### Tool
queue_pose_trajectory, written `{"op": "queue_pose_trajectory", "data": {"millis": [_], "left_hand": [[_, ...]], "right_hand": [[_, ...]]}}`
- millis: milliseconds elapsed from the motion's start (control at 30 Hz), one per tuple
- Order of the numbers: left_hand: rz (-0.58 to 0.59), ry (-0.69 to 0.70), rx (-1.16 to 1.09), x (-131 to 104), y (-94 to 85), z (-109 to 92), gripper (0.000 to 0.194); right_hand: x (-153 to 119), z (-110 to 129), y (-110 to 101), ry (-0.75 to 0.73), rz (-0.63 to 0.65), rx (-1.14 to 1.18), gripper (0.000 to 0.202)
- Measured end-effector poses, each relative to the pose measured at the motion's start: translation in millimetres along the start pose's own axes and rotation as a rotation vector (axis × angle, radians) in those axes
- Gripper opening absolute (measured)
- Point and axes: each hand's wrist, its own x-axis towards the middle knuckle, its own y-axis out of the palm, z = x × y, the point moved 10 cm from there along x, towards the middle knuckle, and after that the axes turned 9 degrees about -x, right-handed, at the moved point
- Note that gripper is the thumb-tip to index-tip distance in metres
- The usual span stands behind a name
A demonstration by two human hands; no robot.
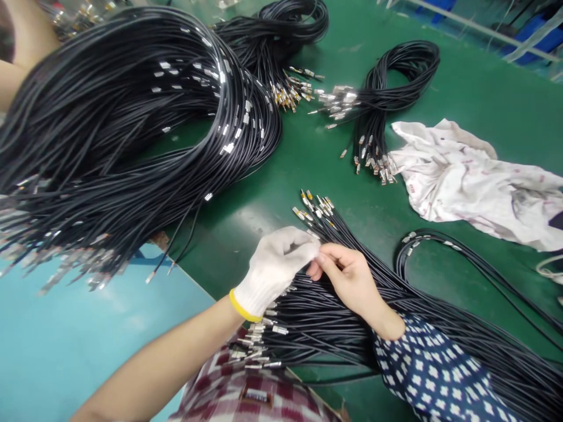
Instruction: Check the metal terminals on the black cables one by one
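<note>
- Wore a maroon-and-white checked garment (281, 394) nearest the camera, with a small brown label at the front.
- Had the left hand (277, 264) in a white glove (259, 288) with a yellow cuff, thumb and forefinger meeting at the tips, with a gap behind them.
- Had the right hand (354, 281) bare below a navy sleeve (440, 369) with white figures, thumb and forefinger pinched against the gloved fingertips.
- Could not make out anything between those tips (too small, and partly covered by the fingers).
- Saw black cables (328, 331) spread beneath both hands on the green table (356, 23), with metal connectors (255, 343) beside the checked garment and more beyond the fingers.
- Saw a thin cable loop (399, 261) on the right, and a crumpled white cloth (461, 181) farther off.
- Noticed a large coil (109, 99) on the left, its ends reaching over a pale blue surface (88, 334).
- Noticed a smaller coil (259, 32) behind it, and another coil (382, 97) near the cloth.
- Glimpsed another person's arm (37, 29) at upper left.
</note>
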Motion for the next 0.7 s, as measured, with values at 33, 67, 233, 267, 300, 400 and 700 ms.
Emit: {"op": "queue_pose_trajectory", "data": {"millis": [33,67,233,267,300,400,700], "left_hand": [[-0.008,-0.005,-0.008,0,-0.4,1,0.011],[-0.018,-0.012,-0.014,0,-1.0,2,0.009],[-0.037,-0.002,-0.008,1,-2.2,7,0.008],[-0.044,0.011,-0.008,2,-2.8,7,0.009],[-0.045,0.023,-0.015,2,-2.9,7,0.010],[0.019,0.035,-0.068,2,3.7,4,0.013],[0.078,0.036,-0.114,0,11.9,3,0.024]], "right_hand": [[0,0,0,-0.002,-0.001,-0.003,0.035],[0,-1,0,-0.002,-0.002,-0.007,0.036],[1,-4,1,-0.006,-0.003,-0.017,0.037],[1,-5,1,-0.007,-0.004,-0.012,0.037],[1,-5,0,-0.009,-0.005,-0.004,0.037],[1,-5,-2,-0.010,-0.012,0.013,0.037],[-1,-5,-1,-0.012,-0.026,-0.008,0.042]]}}
